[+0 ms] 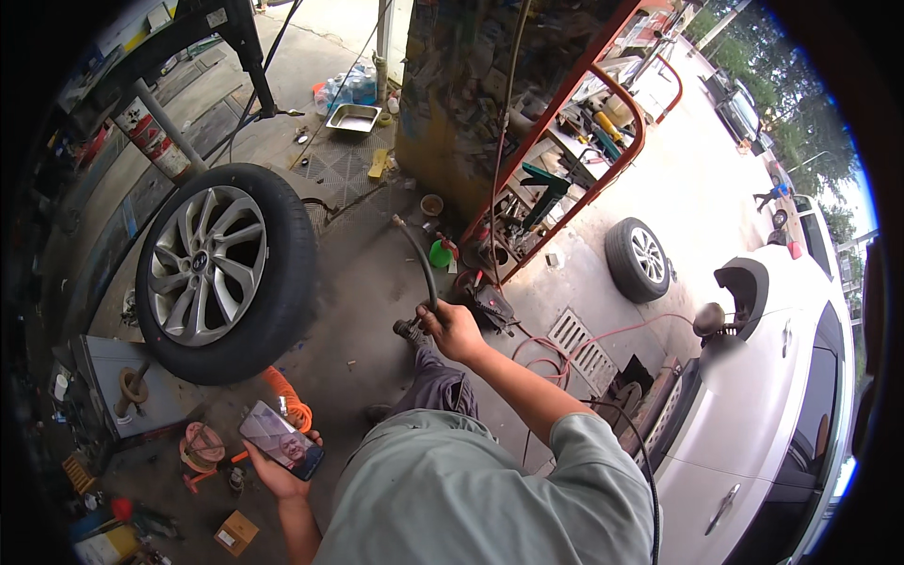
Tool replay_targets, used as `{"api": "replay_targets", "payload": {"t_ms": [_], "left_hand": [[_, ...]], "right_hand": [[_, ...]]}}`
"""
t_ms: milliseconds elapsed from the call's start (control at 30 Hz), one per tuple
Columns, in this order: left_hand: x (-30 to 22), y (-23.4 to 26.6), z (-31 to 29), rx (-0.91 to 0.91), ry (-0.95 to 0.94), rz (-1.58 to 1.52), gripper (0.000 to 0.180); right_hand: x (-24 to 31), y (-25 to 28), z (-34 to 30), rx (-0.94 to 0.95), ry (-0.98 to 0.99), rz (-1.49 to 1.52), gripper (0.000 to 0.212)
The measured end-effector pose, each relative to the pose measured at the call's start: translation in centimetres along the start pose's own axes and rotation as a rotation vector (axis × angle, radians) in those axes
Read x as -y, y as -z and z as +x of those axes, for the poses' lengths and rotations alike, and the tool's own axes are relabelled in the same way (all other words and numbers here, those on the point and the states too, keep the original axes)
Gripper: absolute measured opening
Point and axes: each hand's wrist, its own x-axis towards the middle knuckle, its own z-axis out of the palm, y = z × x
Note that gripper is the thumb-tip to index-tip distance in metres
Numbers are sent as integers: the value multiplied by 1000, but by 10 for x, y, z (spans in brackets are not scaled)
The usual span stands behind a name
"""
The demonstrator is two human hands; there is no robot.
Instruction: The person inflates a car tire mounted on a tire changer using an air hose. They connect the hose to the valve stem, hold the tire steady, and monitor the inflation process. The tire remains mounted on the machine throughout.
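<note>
My left hand (282, 476) is closed round a smartphone (282, 441), its lit screen facing up and showing a picture of a person. An orange coiled air hose (290, 395) hangs just beyond the phone, with a metal fitting near its edge. In front of me my right hand (450, 331) grips a short black rubber hose (421, 256) that curves up and away to a lighter-coloured end. A large tyre on a silver alloy wheel (209, 268) stands at the left, apart from both hands.
A white car (734, 443) with an exposed wheel hub (713, 320) is at the right. Another wheel (637, 260) leans farther off. A red-framed tool cart (603, 155), a green spray bottle (441, 252), a red hose (556, 353) and a floor grate (581, 351) lie ahead and right.
</note>
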Motion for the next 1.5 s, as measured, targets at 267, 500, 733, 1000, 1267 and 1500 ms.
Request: {"api": "replay_targets", "payload": {"t_ms": [267,500,733,1000,1267,1500], "left_hand": [[-3,6,-6,43,-73,-28,83],[-12,33,-16,59,-145,-101,74],[-35,68,-20,-20,-282,-216,72],[-76,114,-21,-257,-520,-220,71],[-119,77,24,-601,-580,-114,66],[-175,48,98,-653,-466,-4,67]], "right_hand": [[88,-67,-29,481,41,159,48],[151,-114,-39,613,124,485,30],[238,-134,0,666,270,642,41],[312,-184,92,530,285,862,39],[241,-198,254,428,-96,1062,40],[155,-232,423,295,-157,812,44]]}}
